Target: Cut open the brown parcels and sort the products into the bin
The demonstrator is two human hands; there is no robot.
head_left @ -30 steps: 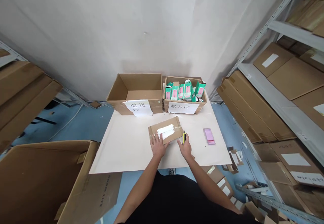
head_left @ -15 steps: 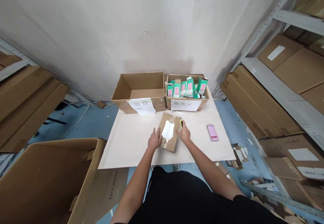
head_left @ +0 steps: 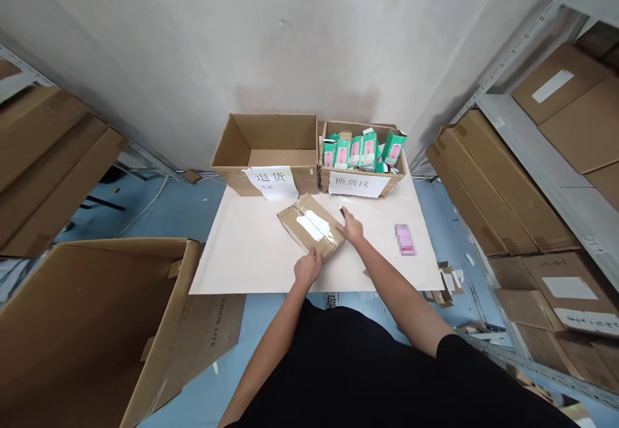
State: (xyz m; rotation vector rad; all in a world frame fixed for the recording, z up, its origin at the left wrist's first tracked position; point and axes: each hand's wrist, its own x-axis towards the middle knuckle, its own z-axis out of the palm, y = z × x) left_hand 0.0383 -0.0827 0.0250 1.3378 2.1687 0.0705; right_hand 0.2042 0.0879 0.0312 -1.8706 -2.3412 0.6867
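A taped cardboard box (head_left: 294,223) with a white label (head_left: 313,224) lies at an angle over the white table (head_left: 232,257). My left hand (head_left: 308,267) grips its near edge, fingers closed on the cardboard. At the box's right corner, my right hand (head_left: 352,228) is closed around a yellow and black utility knife (head_left: 341,211), whose tip points away from me. The same hand touches the box corner. Whether the box is lifted off the table I cannot tell.
Behind stand an open carton (head_left: 271,138) with a paper sign and another carton (head_left: 360,185) holding several green-and-pink boxes (head_left: 369,149). A blurred pink item (head_left: 405,240) lies at the right. A large open carton (head_left: 97,325) stands at left; loaded shelves (head_left: 541,138) flank the right.
The box has turned counter-clockwise, its far end swinging left. My left hand has shifted from its left side to the near edge. The view has tilted slightly down.
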